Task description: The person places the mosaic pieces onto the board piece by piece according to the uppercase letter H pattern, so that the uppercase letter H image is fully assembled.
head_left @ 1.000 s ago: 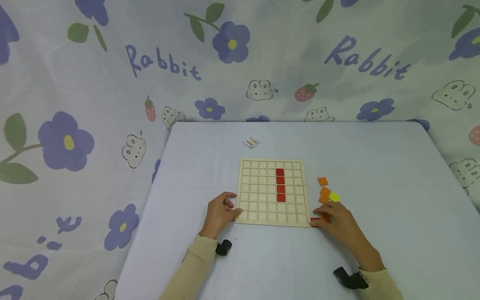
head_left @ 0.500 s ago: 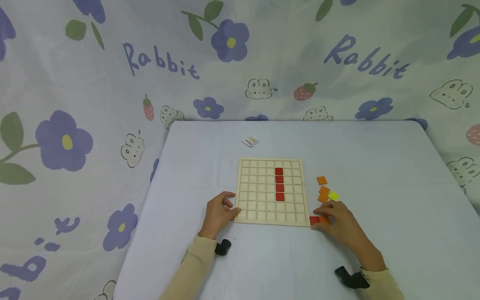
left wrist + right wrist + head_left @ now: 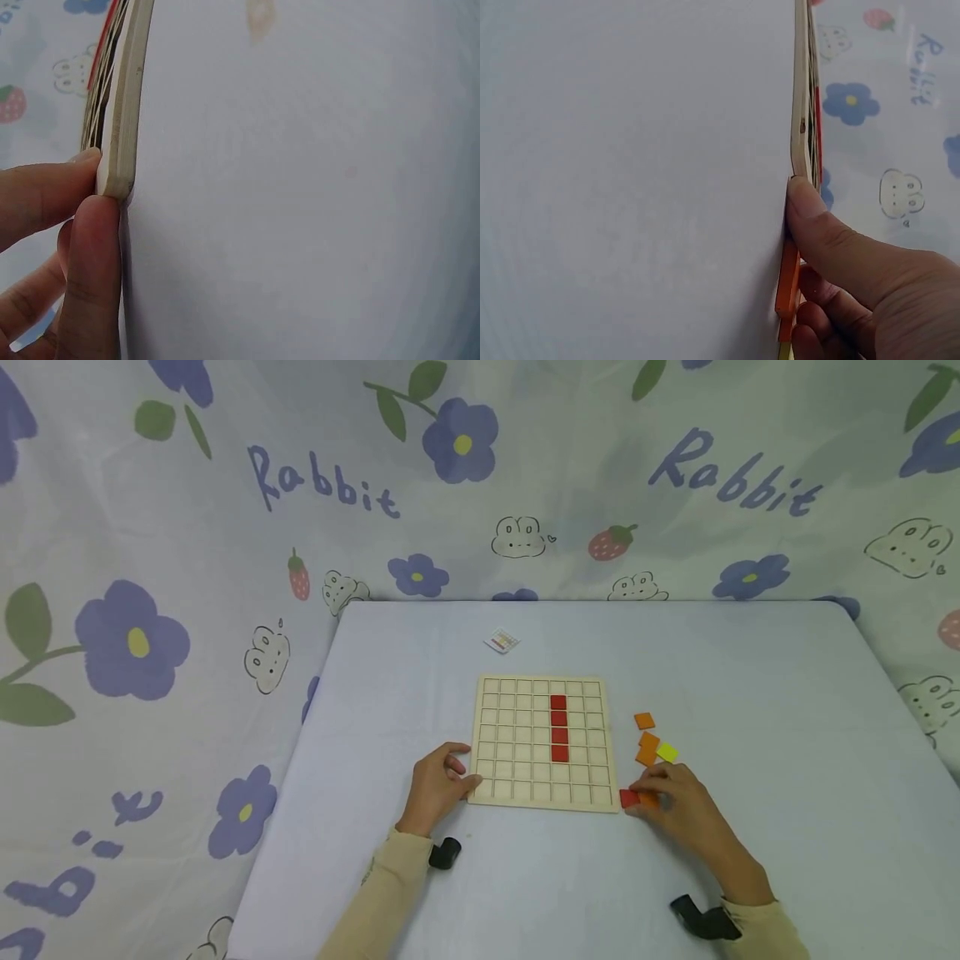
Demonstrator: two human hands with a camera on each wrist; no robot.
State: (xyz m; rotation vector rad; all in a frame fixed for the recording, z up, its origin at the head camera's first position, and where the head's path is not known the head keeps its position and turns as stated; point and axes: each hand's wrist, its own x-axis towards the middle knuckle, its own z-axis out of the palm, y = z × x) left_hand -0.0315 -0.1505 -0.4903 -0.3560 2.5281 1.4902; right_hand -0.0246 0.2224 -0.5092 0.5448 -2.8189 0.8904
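Red tile [image 3: 628,798], pinched by the right hand [image 3: 686,800], is partly covered.

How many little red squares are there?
5 that I see: four red squares in one column on the board, and a fifth red tile at the right hand. That hand may hide more.

I log dim, diffuse light; soft shadows on the flat, white cloth-covered bench [image 3: 630,150]; wrist views hazy.

Orange tile [image 3: 648,800] — partly hidden, card [image 3: 502,641] — unreadable
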